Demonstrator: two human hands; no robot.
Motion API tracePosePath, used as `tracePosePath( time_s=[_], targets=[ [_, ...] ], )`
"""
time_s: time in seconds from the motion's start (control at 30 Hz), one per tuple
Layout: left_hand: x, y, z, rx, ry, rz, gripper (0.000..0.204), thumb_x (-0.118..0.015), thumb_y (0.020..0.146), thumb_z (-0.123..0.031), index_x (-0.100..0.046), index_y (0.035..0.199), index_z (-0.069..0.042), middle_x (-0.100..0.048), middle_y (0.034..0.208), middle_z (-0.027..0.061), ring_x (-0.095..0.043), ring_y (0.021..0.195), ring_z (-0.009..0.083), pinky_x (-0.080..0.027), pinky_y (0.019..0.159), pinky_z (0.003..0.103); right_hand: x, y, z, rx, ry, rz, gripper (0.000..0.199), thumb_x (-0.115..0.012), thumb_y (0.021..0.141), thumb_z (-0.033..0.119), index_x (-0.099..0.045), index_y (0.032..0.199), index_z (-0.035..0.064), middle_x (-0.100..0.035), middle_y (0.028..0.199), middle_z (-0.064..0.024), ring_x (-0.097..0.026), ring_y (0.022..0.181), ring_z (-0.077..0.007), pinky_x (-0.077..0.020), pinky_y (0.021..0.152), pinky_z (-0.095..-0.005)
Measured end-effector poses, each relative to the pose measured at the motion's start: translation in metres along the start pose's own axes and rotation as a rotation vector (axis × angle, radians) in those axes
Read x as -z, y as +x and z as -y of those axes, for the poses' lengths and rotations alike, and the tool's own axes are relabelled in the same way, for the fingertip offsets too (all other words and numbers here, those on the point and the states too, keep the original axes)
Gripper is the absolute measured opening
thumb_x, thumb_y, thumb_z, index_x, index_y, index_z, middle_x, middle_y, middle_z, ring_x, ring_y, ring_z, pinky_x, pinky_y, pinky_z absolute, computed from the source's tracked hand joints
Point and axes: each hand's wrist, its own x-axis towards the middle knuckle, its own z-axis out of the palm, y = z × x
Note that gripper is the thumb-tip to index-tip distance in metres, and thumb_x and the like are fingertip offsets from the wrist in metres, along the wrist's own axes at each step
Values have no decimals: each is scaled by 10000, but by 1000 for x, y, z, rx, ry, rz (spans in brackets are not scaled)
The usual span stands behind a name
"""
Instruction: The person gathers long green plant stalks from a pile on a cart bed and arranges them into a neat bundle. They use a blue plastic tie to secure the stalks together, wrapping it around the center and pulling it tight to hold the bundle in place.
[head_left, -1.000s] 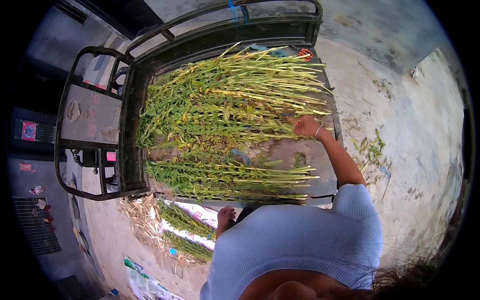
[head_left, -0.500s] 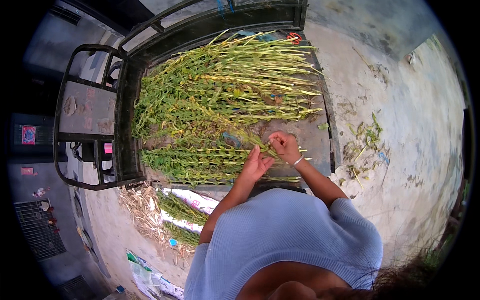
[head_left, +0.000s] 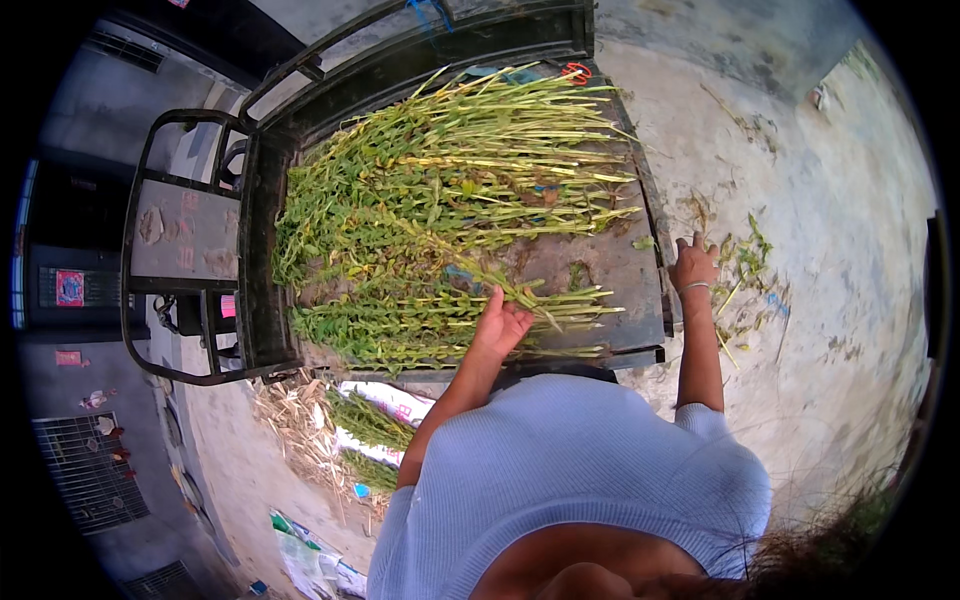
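Concrete floor: pale and stained, it runs point(head_left: 860, 230) from 1 o'clock round to 5 o'clock in our view.
Cart: its dark metal bed point(head_left: 610, 262) reaches from 9 to 1 o'clock, with a tubular frame point(head_left: 135, 230) standing at its 9 o'clock end.
Cut plants: the green and yellowing layer point(head_left: 440, 175) covers much of the bed, leafy tops toward 9 o'clock, pale bare ends toward 3.
White sheet: at 7 o'clock, beside the cart, we see it point(head_left: 405, 403) on the floor with green bundles point(head_left: 368, 420) on it.
Dry husks: the straw-coloured heap point(head_left: 290, 405) lies at 8 o'clock, just beside the sheet.
Leaf scraps: scattered point(head_left: 745, 255) on the floor at 3 o'clock.
Our right hand: near 3 o'clock point(head_left: 694, 265), beyond the bed's edge and near the scraps, fingers spread, with nothing we can see in it.
Our left hand: just below the centre point(head_left: 511, 308), palm turned up, fingers half curled; we have one stalk between thumb and fingers.
Single stalk: it slants point(head_left: 475, 265) from 10 toward 4 o'clock, over the bed and the plants.
Red loops: a small looped thing point(head_left: 577, 72) rests at 1 o'clock, at the bed's far corner.
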Motion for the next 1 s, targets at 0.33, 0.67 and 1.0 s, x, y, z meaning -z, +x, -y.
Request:
tracePosePath(
  time_s=[0.33,0.67,1.0],
  targets=[
    [-9,3,0,53,169,47,403,-459,918,-375,-527,1026,7,-626,944,144,-611,903,250,-500,815,411,31,-113,132,1148,833,-129,258,-630,745,205,-590,964,74,-581,951,-93,-520,932,-273,-422,850,-396],
    [-15,6,5,-79,174,-77,226,-508,912,-256,-499,967,-38,-620,960,135,-624,882,259,-536,741,373,6,-106,66,947,891,14,192,-588,772,169,-502,629,75,-540,689,-73,-533,713,-266,-430,624,-426],
    [-21,-1,-7,70,308,81,226,-578,866,-333,-504,942,-133,-602,864,20,-582,873,155,-487,764,327,8,-83,127,837,966,537,589,-653,756,275,-444,1211,-35,-587,976,-260,-589,899,-377,-482,747,-393]
  ],
)
